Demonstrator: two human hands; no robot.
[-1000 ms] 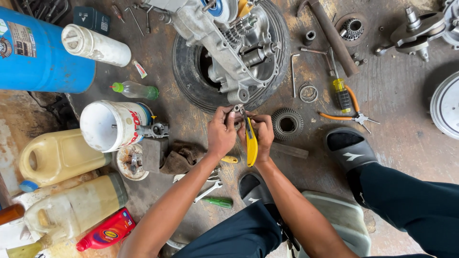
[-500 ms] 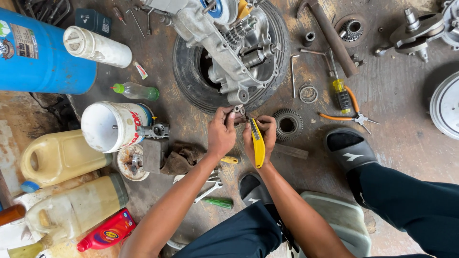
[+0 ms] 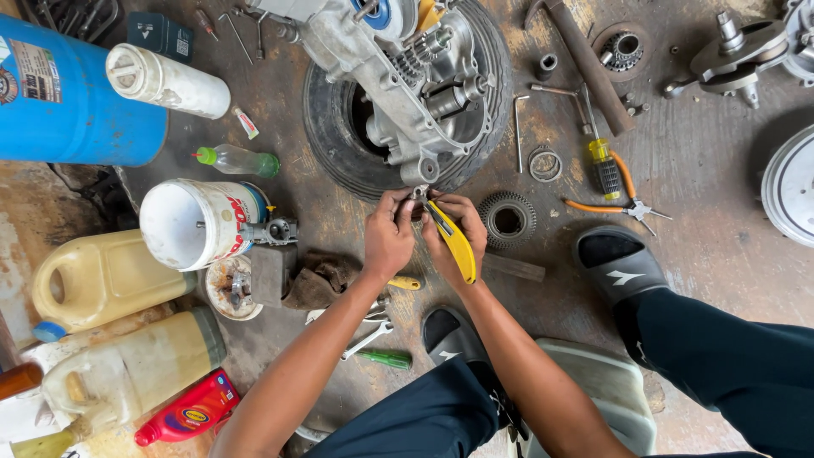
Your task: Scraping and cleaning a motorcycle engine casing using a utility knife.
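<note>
Right hand [image 3: 458,233] grips yellow-handled pliers [image 3: 454,242]; left hand [image 3: 388,233] pinches engine casing [image 3: 398,76] lug.

Both bare forearms stretch forward and converge, the left hand [image 3: 388,242] curled with fingertips pinched at the front, the right hand [image 3: 455,240] pressed close beside it, fingers wrapped in a closed grip, knuckles up, wrists nearly touching, knees spread wide on either side below.
</note>
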